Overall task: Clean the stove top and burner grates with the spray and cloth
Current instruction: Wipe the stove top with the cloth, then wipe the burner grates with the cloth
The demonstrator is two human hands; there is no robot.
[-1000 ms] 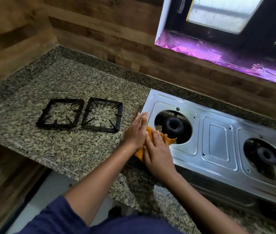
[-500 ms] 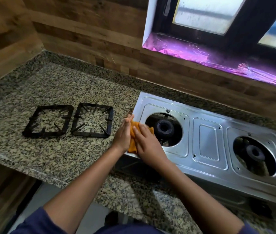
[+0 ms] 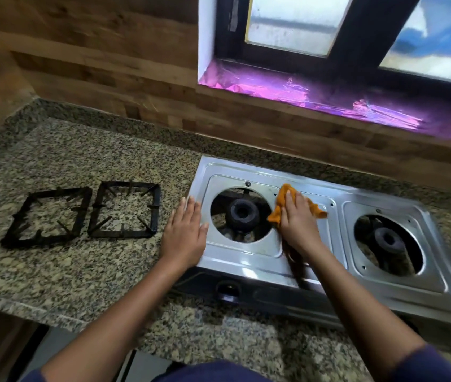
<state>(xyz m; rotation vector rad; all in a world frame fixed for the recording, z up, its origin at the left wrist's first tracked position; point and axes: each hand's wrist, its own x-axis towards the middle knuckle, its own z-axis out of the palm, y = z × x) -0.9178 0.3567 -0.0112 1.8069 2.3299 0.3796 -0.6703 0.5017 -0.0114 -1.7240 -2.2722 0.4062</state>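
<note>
A steel two-burner stove top sits on the granite counter with its grates off. My right hand presses an orange cloth flat on the steel between the left burner and the centre panel. My left hand lies flat, fingers spread, on the stove's left edge and holds nothing. Two black burner grates lie side by side on the counter left of the stove. The right burner is uncovered. No spray bottle is in view.
A wooden wall runs behind the counter, with a window sill lined in purple foil above the stove. The counter's front edge drops away at lower left. A black knob sticks out of the stove's front.
My right hand has slid the cloth from the stove's left front corner to the right, past the left burner. My left hand has left the cloth and now lies flat on the stove's left edge.
</note>
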